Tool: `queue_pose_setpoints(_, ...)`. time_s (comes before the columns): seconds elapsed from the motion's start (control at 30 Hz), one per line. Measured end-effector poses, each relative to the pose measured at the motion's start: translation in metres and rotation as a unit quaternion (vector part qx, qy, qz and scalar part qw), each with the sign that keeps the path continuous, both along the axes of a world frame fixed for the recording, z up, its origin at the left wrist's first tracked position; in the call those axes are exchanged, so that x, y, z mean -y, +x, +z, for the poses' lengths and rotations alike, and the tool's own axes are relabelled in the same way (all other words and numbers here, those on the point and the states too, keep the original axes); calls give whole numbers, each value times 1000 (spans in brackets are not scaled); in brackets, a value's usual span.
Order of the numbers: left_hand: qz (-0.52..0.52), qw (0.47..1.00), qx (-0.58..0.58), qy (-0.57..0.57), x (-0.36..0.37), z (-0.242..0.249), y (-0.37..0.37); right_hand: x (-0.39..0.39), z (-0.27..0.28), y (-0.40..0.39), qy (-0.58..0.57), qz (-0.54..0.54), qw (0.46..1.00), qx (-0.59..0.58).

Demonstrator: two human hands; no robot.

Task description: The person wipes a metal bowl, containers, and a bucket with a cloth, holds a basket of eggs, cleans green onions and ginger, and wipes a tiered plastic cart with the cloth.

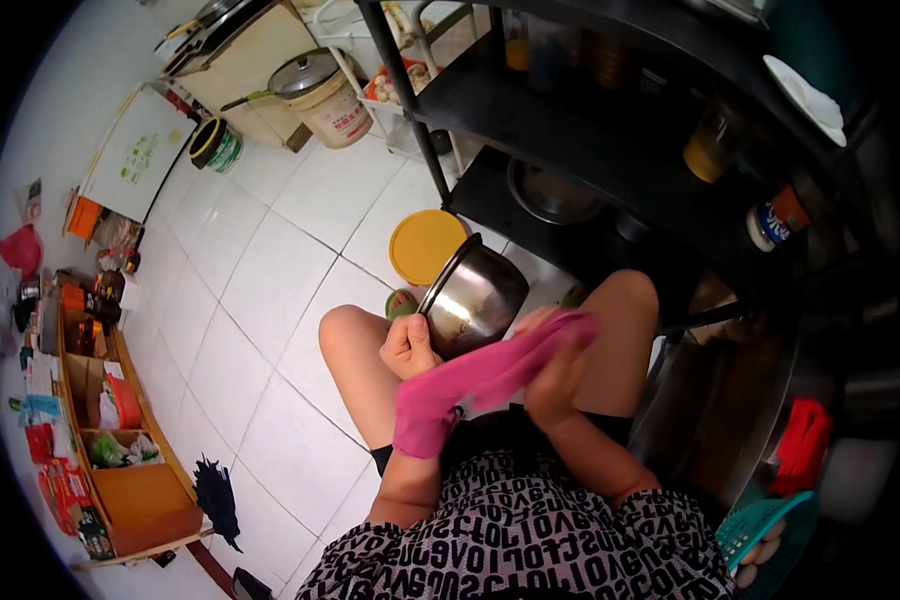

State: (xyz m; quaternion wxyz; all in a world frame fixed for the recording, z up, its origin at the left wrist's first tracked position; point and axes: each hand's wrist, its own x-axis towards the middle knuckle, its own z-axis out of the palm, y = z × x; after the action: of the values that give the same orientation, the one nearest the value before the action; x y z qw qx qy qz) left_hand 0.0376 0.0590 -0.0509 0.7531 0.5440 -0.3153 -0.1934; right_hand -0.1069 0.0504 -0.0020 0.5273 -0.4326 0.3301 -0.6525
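My left hand (407, 348) grips the rim of a steel pot (475, 298), tilted with its mouth toward me, between my knees. A pink cloth (475, 378) drapes across my left wrist and runs up to my right hand (558, 372), which holds the cloth just right of the pot. I sit low over a white tiled floor (270, 290).
A yellow lid (425, 246) lies on the floor behind the pot. A black shelf rack (610, 130) with a steel bowl (550, 192) and jars stands right. A lidded bucket (325, 98) sits far back. Wooden shelves (120, 420) with packets line the left wall. A teal basket (760, 530) is lower right.
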Motion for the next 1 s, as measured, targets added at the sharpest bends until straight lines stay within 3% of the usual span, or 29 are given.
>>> queue_pose_setpoints(0.03, 2, 1000, -1, 1, -1, 2, 1, 10, 13, -9, 72, -45, 995, 49)
queue_pose_setpoints(0.2, -37, 997, 56, -31, -6, 1, -1, 52, 52, -60, 48, -203, 966, 152)
queue_pose_setpoints(0.33, -44, 997, 51, -45, -6, 0, -2, 49, 59, -53, 17, -182, 968, 171)
queue_pose_setpoints(0.37, -43, 997, 56, -43, -5, 1, -5, 45, 47, -48, -38, -169, 985, 25)
queue_pose_setpoints(0.4, -42, 996, 62, -40, -4, 4, -8, 31, 47, -32, -17, -136, 989, -49)
queue_pose_setpoints(0.43, -42, 996, 62, -39, -4, 11, -12, 29, 27, -18, -108, -47, 989, -86)
queue_pose_setpoints(0.47, -46, 990, 127, -49, -3, 19, -17, 27, 33, -1, -251, -40, 937, -240)
queue_pose_setpoints(0.5, -50, 978, 191, -59, -4, 23, -19, 9, 58, 7, -314, 6, 811, -493)
queue_pose_setpoints(0.53, -16, 976, 216, -1, -9, 19, -17, 8, 51, 16, -353, -23, 741, -570)
queue_pose_setpoints(0.57, -17, 976, 217, 0, -13, 15, -12, 15, 45, 15, -352, -23, 742, -570)
queue_pose_setpoints(0.63, -50, 982, 180, 32, -19, 8, -1, 50, 30, 8, -274, -8, 806, -525)
queue_pose_setpoints(0.67, -32, 987, 159, -5, -21, 10, -1, 76, 0, 2, -182, 74, 889, -414)
queue_pose_setpoints(0.7, -32, 987, 159, -1, -26, 16, -1, 92, -9, -5, -85, 169, 927, -325)
queue_pose_setpoints(0.73, -40, 992, 118, -25, -30, 23, -1, 107, -12, -11, 26, 237, 944, -230)
queue_pose_setpoints(0.77, -47, 994, 79, -55, -28, 28, 1, 118, -11, -16, 127, 317, 925, -168)
queue_pose_setpoints(0.83, -63, 992, 95, -61, -27, 26, 3, 100, 1, -18, 136, 337, 930, -65)
queue_pose_setpoints(0.9, -68, 992, 50, -93, -31, 24, 3, 86, 16, -20, 129, 310, 941, -42)
queue_pose_setpoints(1.0, -62, 992, 72, -83, -27, 17, 1, 78, 26, -24, 106, 252, 962, -7)
